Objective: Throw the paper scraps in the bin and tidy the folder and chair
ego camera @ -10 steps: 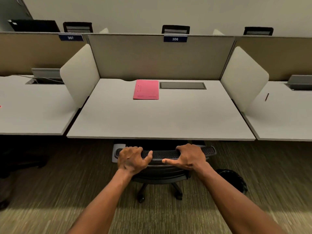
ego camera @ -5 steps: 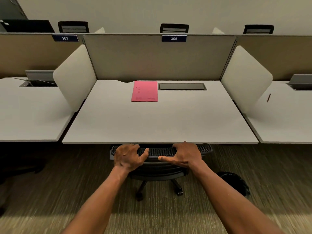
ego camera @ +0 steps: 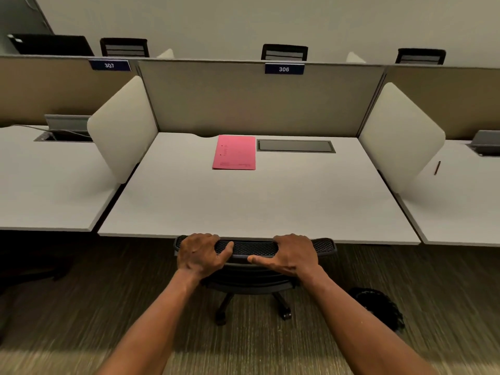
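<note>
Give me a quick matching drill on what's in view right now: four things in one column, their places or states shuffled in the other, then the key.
Things:
1. pink folder
2. chair
3. black bin
4. left hand

Places or states:
A. on the carpet to the right of the chair
B. flat at the back of the desk, beside the closed cable hatch
C. gripping the top of the backrest
D. backrest top at the desk's front edge

Pairs: 1-B, 2-D, 3-A, 4-C
</note>
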